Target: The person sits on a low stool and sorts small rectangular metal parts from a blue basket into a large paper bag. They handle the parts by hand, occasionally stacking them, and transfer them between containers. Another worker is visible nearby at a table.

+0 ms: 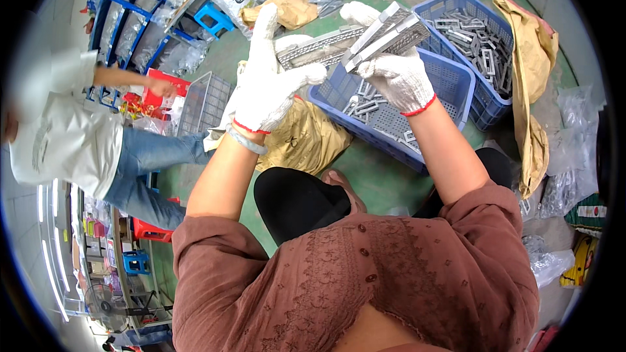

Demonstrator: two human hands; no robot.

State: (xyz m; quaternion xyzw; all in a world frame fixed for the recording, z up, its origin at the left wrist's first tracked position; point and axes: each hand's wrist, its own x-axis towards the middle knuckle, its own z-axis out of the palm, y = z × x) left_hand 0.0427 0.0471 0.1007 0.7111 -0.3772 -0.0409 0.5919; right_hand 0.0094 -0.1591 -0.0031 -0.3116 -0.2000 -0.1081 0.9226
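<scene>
Over the near blue plastic crate (pixel 450 81), in the head view I watch from afar, I see the gloved right hand (pixel 399 81) pinching a small stack of grey metal bars (pixel 390 42) between its thumb and fingers, the stack tilted up to the right. A long grey slotted metal frame (pixel 319 51) reaches from these bars across to the gloved left hand (pixel 264 94). There I find the forefinger raised and the thumb stretched out sideways, well spread; the frame's near end lies between them, but I cannot tell whether the other fingers grip it. Below, I make out loose grey metal parts (pixel 366 101) inside the crate, and just beside it a far blue crate (pixel 488 105) heaped with more. A yellowish sack (pixel 303 137) sits to the crate's left, a tan sack (pixel 531 91) hangs by the far crate's right side. To my left, a co-worker in a white shirt (pixel 72 137) reaches toward a grey wire basket (pixel 203 107).
</scene>
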